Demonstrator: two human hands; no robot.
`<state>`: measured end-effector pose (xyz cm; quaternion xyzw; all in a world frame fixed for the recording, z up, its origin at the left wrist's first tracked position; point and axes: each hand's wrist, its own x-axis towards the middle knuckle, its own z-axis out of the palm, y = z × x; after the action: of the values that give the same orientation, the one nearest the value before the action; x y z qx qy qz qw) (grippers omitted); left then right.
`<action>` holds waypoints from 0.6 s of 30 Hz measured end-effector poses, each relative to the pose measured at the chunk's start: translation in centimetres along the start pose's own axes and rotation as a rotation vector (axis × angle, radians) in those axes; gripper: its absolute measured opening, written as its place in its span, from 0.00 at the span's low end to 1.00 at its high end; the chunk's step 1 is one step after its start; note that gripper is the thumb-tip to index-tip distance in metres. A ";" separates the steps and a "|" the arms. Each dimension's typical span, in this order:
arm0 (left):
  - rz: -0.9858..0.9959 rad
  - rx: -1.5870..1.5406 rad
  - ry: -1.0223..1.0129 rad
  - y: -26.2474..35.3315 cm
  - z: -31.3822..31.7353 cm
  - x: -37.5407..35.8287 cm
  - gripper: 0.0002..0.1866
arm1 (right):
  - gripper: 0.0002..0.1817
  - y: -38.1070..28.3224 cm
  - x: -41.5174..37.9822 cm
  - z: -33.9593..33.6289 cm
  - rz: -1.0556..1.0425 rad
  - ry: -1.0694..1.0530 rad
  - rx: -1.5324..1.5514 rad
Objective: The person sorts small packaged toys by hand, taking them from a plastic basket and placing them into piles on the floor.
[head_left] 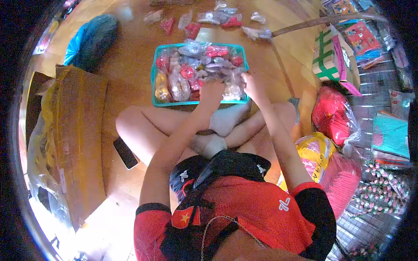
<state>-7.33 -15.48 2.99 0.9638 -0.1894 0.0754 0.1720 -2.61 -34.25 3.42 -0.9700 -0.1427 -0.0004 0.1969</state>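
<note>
At the left of the frame we see a large brown cardboard box [82, 139], with crumpled clear plastic [41, 148] along its outer side. A shiny blue bag [89, 41] lies on the floor at the upper left, and below it, left of the person's crossed legs [139, 124], a dark-faced phone [125, 153] lies flat.

At the upper centre, just beyond the legs, we find the teal basket [174, 104], filled with small clear-wrapped packets [187, 71] in red, white and grey; a yellow packet [162, 88] stands in its left end. More wrapped pieces [209, 17] lie scattered on the floor above it.

The left hand [212, 90] reaches over the near rim, right of the basket's middle, its fingers bent down among the packets; we cannot tell whether they grip one. The right hand [253, 85] is at the basket's right edge, fingers curled toward a clear packet; we cannot make out whether it pinches the wrapping.

Further right we see a box with green tape [327, 54], a clear bag of red goods [333, 113] below it, then a yellow bag [317, 150], and pink flowers [383, 187] at the lower right.
</note>
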 end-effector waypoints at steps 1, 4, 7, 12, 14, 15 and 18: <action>0.013 0.026 0.028 0.2 -0.2 0.0 0.09 | 0.18 -0.6 0.2 -0.6 0.011 -0.021 -0.071; 0.015 0.076 0.025 0.8 -0.6 -0.3 0.10 | 0.18 -1.2 1.1 -1.5 -0.068 -0.075 -0.257; 0.044 0.083 -0.048 0.8 -1.5 -0.5 0.15 | 0.21 -0.9 1.4 -2.3 -0.060 -0.168 0.004; 0.186 -0.056 0.135 -0.5 -0.2 -1.4 0.25 | 0.33 1.2 -0.4 -1.6 -0.075 0.091 0.441; 0.228 -0.234 0.098 -1.1 -1.2 -0.9 0.26 | 0.36 0.8 -1.3 -2.0 -0.072 0.185 0.613; 0.252 -0.320 0.073 -1.4 -2.1 -0.5 0.26 | 0.37 0.8 -1.7 -2.0 -0.052 0.211 0.688; 0.230 -0.533 -0.032 -2.7 -8.3 3.1 0.18 | 0.30 1.8 -2.2 -1.7 0.059 0.398 0.531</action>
<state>-4.08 -11.24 10.53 0.8580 -0.3131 0.0269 0.4064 -4.12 -37.15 4.18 -0.8695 -0.0684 -0.1471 0.4666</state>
